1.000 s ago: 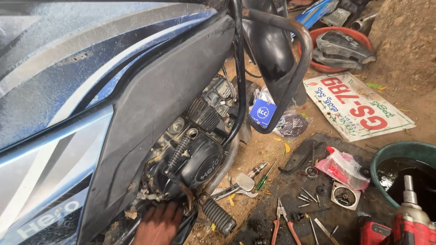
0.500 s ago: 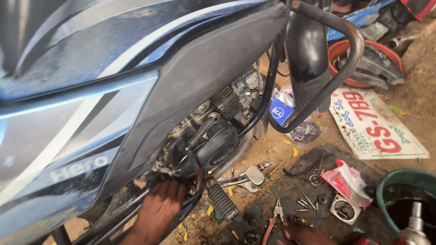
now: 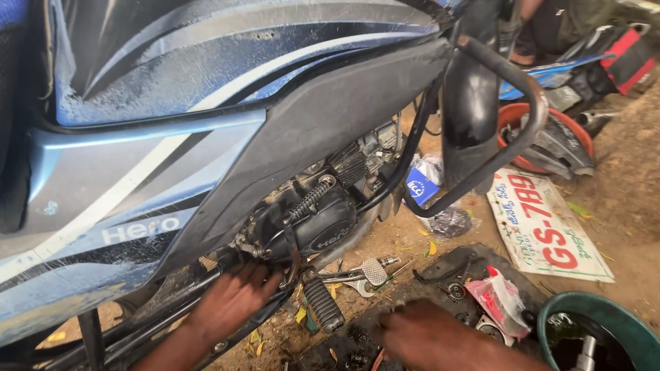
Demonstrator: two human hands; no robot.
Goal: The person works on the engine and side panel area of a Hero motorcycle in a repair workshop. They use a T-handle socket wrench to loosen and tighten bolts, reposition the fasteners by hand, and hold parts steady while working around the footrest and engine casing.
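A blue and grey motorcycle (image 3: pixel 206 137) fills the left of the head view, its black engine (image 3: pixel 313 223) exposed beneath the side panel. My left hand (image 3: pixel 230 302) reaches under the engine, fingers pressed against the frame near the gear lever; whether it grips anything is hidden. Lower down, my right hand (image 3: pixel 426 336) hovers blurred over small tools and parts on the dirt beside the ribbed footpeg (image 3: pixel 322 304). I cannot see what its fingers do.
A white plate with red lettering (image 3: pixel 546 230) lies on the ground at right. A green tub (image 3: pixel 605 323) stands at the bottom right, a red-and-white plastic bag (image 3: pixel 498 299) beside it. A black crash guard (image 3: pixel 509 130) juts out; a red-rimmed part (image 3: pixel 550 137) sits behind.
The view has swung left and up along the motorcycle. My left hand has stayed under the engine. My right hand has come into view over the tools on the ground.
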